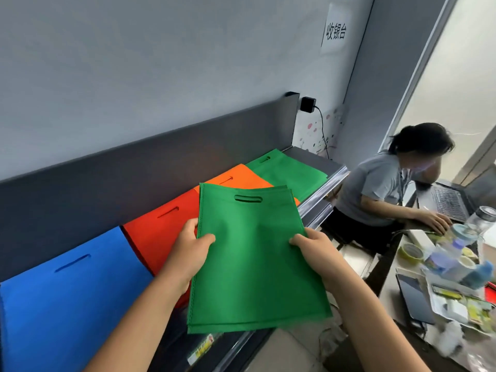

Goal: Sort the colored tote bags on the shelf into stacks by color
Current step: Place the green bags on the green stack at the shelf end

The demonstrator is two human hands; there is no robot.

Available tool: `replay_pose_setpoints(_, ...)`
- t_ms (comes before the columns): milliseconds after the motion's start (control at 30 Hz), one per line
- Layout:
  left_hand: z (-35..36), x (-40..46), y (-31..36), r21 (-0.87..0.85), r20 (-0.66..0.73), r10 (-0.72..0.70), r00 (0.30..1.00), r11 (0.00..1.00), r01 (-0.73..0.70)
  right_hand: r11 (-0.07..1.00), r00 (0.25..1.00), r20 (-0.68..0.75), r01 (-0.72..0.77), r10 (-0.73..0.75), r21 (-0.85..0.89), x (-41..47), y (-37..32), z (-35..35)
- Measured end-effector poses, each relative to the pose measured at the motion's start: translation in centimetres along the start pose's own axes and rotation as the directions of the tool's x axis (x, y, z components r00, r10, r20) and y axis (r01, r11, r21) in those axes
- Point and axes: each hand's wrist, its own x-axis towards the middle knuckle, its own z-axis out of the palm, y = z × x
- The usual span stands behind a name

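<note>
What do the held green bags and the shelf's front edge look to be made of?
Green tote bags, pinched by left hand and right hand: likely non-woven fabric, matte, with stitched-looking edges and a die-cut handle slot. Shelf front edge: probably clear glossy plastic strip over metal, judging by its bright reflections.

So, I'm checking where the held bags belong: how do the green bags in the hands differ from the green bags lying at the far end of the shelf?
The held green bags are gripped at both side edges by the left hand and right hand, off the shelf; the far green bags lie flat on the shelf. The held ones show whole; the far ones are partly covered by the orange bag. Both share the same green and a slot handle.
</note>
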Motion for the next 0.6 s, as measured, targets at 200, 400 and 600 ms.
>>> replay_pose_setpoints(200,5.4,7.9,2.4,0.059,0.098,0.000,0.995,0.998,-0.005,1.000,0.996,-0.084,0.003,-0.005,-0.027,7.5,-1.5,-4.7)
replay_pose_setpoints(400,11.0,14.0,4.2,0.083,0.168,-0.052,0.984,0.996,0.039,0.995,0.996,-0.077,0.028,-0.035,-0.093,16.3,-2.7,-10.1)
replay_pose_setpoints(600,16.7,21.0,5.3,0.147,0.121,-0.093,0.988,0.986,0.075,0.959,0.993,-0.014,0.112,-0.120,-0.260,28.1,-4.2,-14.4)
